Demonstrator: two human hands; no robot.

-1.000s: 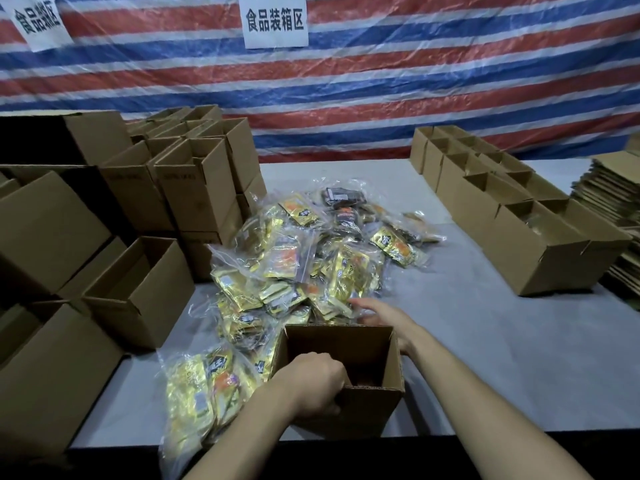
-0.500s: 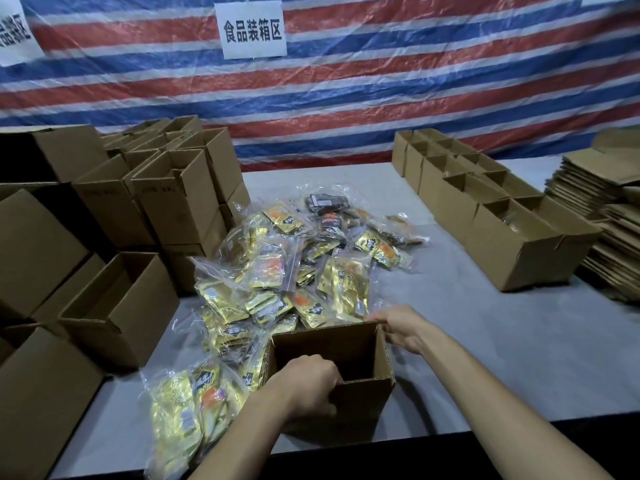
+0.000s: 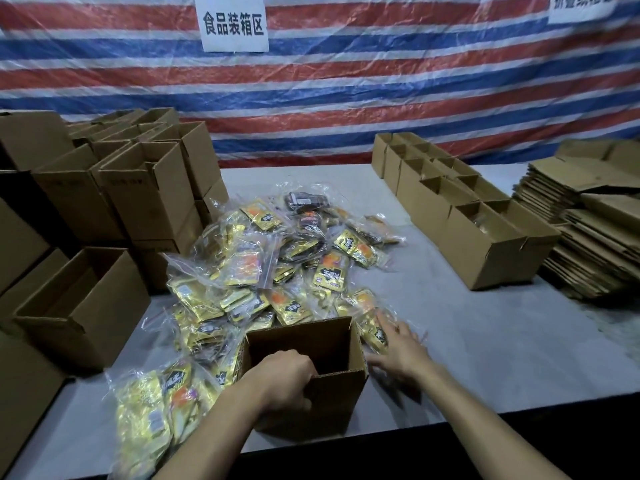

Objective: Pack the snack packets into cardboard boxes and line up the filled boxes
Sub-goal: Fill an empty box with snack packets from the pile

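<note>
Fingers of the left hand (image 3: 285, 379) are curling over the near rim of the small open brown cardboard box (image 3: 332, 403), gripping its wall, with the forearm angling up from below. Just right of that box, the right hand (image 3: 398, 348) is lying released, fingers spreading flat on a gold snack packet in clear plastic (image 3: 374, 332). Behind the box, the heap of gold snack packets (image 3: 263, 265) is sprawling over the grey bench (image 3: 485, 341). Far behind the box, a white paper sign (image 3: 234, 24) is showing "食品装箱区"; the packet print is too blurred to read.
</note>
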